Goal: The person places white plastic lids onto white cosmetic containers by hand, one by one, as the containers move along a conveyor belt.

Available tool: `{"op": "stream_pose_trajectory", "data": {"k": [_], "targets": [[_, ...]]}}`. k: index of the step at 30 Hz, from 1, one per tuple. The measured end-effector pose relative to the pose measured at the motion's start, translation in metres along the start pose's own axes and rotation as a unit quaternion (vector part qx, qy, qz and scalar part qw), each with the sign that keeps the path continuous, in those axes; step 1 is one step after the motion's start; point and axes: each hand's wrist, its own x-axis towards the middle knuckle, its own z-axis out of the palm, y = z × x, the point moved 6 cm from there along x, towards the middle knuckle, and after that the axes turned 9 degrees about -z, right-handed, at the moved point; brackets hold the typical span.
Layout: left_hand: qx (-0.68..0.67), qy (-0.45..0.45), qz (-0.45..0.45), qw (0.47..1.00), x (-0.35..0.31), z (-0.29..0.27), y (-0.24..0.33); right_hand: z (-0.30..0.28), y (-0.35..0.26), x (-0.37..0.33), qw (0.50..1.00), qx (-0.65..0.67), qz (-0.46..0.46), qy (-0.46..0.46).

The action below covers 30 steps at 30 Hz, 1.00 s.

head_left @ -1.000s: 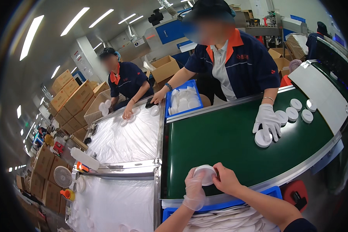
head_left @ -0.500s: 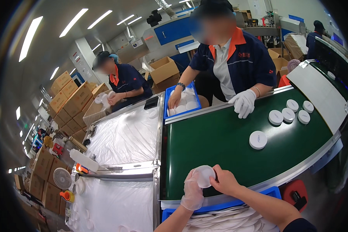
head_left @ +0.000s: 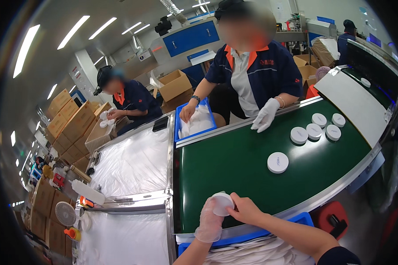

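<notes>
Over the near edge of the green conveyor belt [head_left: 225, 172], my two hands hold a white round disc [head_left: 224, 204]. My left hand [head_left: 209, 221], in a thin translucent glove, is closed around its left side. The bare right hand [head_left: 246, 208] grips the right edge with thumb and fingers. Directly below my forearms sits a blue bin [head_left: 306, 218] heaped with thin white discs [head_left: 261, 251]. Nearest on the belt is a large white round container [head_left: 278, 162]; several smaller white round containers [head_left: 314, 131] stand farther right.
Across the belt, a co-worker reaches into another blue bin [head_left: 194, 134] of white pieces; their gloved hand [head_left: 266, 115] hovers over the belt's far edge. At left are plastic-covered tables [head_left: 132, 170], a squeeze bottle [head_left: 87, 191], a small fan [head_left: 65, 213], stacked cartons [head_left: 77, 123] and another seated person.
My view has swung slightly, shifting the scene leftward. The disc in my hands has tilted and looks more opaque. The co-worker's bare hand has lifted a little within the far bin.
</notes>
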Motion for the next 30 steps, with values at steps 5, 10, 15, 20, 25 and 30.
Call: {"op": "stream_pose_trajectory", "data": {"k": [5, 10, 15, 20, 25, 30], "targets": [[-0.013, 0.009, -0.022, 1.000, 0.002, -0.004, -0.001, -0.001, -0.002, 0.000, 0.999, -0.043, -0.001, -0.018], [-0.024, -0.013, -0.032, 0.999, 0.004, -0.004, -0.003, 0.000, 0.000, -0.001, 0.999, -0.052, 0.008, -0.009], [-0.037, -0.008, -0.024, 0.999, 0.007, -0.002, -0.004, 0.000, 0.013, -0.001, 0.999, -0.011, 0.040, 0.028], [-0.004, -0.003, -0.009, 1.000, 0.003, 0.004, -0.001, -0.001, 0.015, -0.001, 0.998, 0.010, 0.044, 0.037], [0.021, 0.015, -0.002, 1.000, -0.001, 0.005, 0.001, -0.007, 0.010, 0.000, 0.989, 0.101, 0.074, 0.072], [0.048, 0.067, -0.008, 0.997, -0.009, 0.012, 0.004, -0.008, 0.010, -0.001, 0.989, 0.110, 0.073, 0.065]]}}
